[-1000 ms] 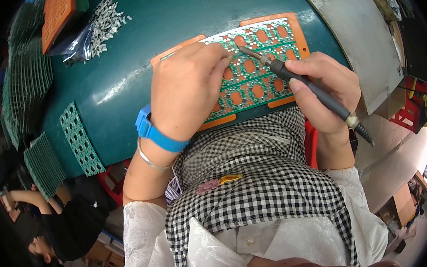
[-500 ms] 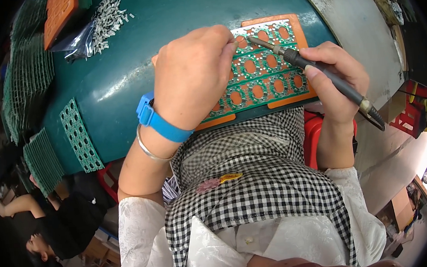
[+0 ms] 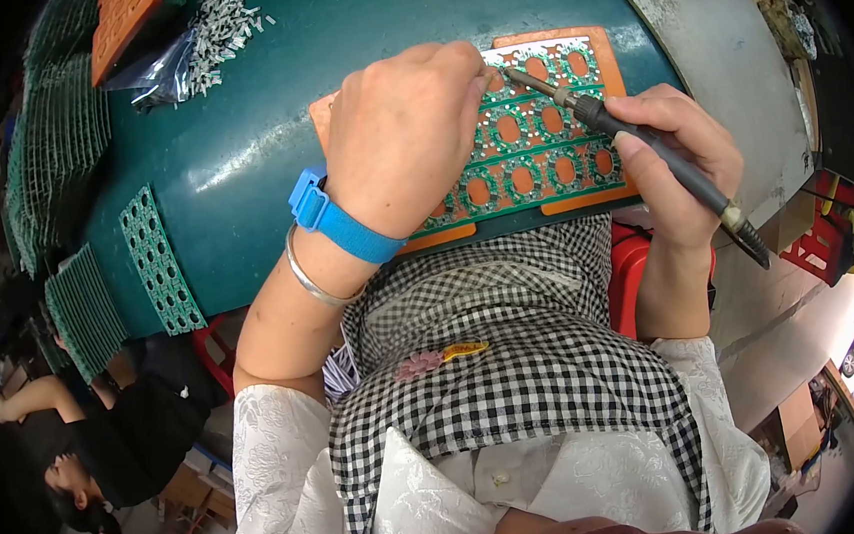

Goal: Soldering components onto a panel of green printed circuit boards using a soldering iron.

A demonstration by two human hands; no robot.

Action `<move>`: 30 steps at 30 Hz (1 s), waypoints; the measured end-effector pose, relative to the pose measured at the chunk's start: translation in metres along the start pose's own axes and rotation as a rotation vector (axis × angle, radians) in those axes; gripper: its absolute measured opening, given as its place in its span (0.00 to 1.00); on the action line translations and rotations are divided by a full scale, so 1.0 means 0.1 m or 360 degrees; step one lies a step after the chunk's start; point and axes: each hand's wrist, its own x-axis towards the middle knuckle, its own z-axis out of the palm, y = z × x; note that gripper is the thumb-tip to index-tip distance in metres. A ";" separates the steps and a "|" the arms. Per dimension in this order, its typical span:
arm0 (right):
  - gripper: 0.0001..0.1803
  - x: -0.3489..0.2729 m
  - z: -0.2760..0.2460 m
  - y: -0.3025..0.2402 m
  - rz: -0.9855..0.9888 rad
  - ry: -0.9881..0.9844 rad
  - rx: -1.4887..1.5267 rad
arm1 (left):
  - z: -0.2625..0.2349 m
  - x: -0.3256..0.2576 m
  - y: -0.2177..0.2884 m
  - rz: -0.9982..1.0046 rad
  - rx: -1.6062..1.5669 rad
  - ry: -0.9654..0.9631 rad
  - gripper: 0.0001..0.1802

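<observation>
My right hand (image 3: 670,193) grips the dark handle of a soldering iron (image 3: 674,159) like a pen. Its tip points left and down onto the top row of a green circuit board panel (image 3: 536,145), which has rows of rings around oval openings. An orange fixture plate (image 3: 615,76) lies under the panel. My left hand (image 3: 401,133) hangs over the panel's left part, thumb and fingers pinched close to the iron's tip. Whatever they hold is too small and hidden to make out.
Loose small white parts (image 3: 219,42) spill from a plastic bag at the back left. Stacked green panels (image 3: 57,156) line the table's left side, near a single panel (image 3: 159,258). A grey board (image 3: 721,53) lies at the right. Another person (image 3: 139,430) sits at lower left.
The view has shifted slightly. My left hand stays pinched near the iron's tip, its wrist a little further right and higher. The right hand keeps its grip on the iron.
</observation>
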 end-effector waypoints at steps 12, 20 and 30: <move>0.13 -0.08 -0.21 0.06 -0.0005 0.0054 0.0081 | -0.02 0.04 0.10 0.0093 0.0003 0.0075 0.03; 0.13 -0.07 -0.16 0.08 -0.0084 0.0014 0.0039 | 0.01 0.05 0.13 0.0101 0.0089 -0.0078 0.03; 0.12 -0.06 -0.16 0.03 -0.0123 -0.0039 -0.0039 | 0.00 0.04 0.15 0.0079 0.0076 -0.0114 0.03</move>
